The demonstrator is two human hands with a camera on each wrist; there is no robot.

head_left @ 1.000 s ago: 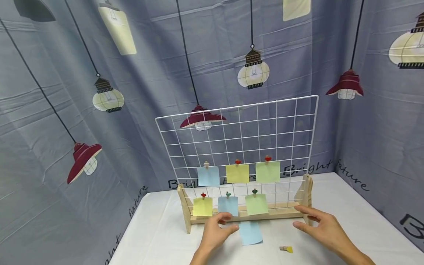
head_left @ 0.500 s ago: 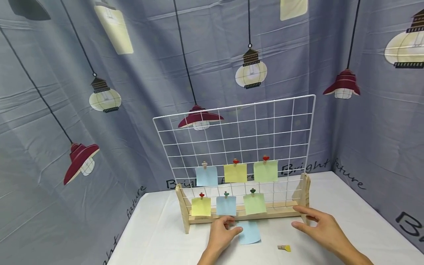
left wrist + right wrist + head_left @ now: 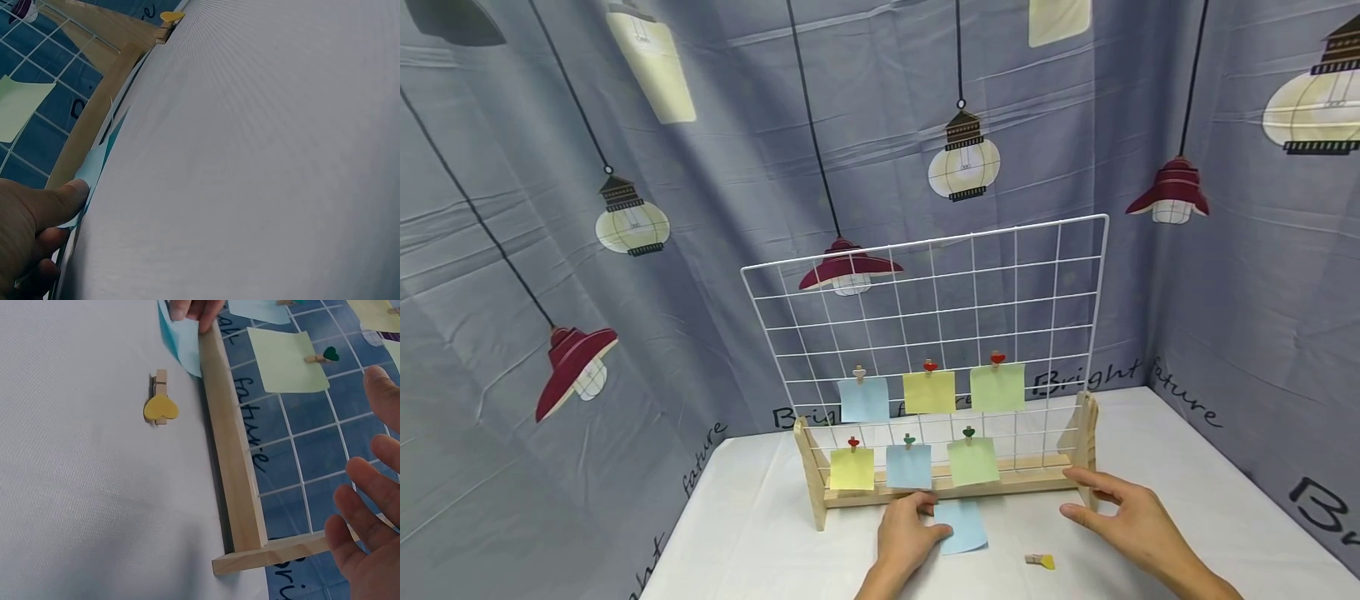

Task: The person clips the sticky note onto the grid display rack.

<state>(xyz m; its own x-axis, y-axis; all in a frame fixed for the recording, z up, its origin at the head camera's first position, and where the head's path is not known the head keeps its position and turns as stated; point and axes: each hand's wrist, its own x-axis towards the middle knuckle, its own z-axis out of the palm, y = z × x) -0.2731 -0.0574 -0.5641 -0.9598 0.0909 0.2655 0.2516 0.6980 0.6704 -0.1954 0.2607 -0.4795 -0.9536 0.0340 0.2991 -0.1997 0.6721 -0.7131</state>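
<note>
In the head view a blue sticky note [image 3: 962, 527] lies on the white table in front of the rack. My left hand [image 3: 904, 533] is at its left edge, pinching it: the left wrist view has the thumb on top of the note [image 3: 94, 167] and the other fingers curled at its edge. To the right, my right hand [image 3: 1123, 512] hovers by the rack's right foot with its fingers spread and nothing in them. Between the hands lies a small wooden clothespin [image 3: 1040, 561] with a yellow heart, seen closer in the right wrist view.
A white wire grid [image 3: 925, 308] stands in a wooden base [image 3: 1030, 479]. Two rows of yellow, blue and green notes hang on it from heart clothespins, such as the green note [image 3: 997, 388]. A patterned grey-blue curtain [image 3: 715, 208] surrounds the table [image 3: 752, 517].
My left hand has moved right onto the blue note's left edge and now pinches it. The right hand has stayed nearly still. The whole head view has drifted slightly.
</note>
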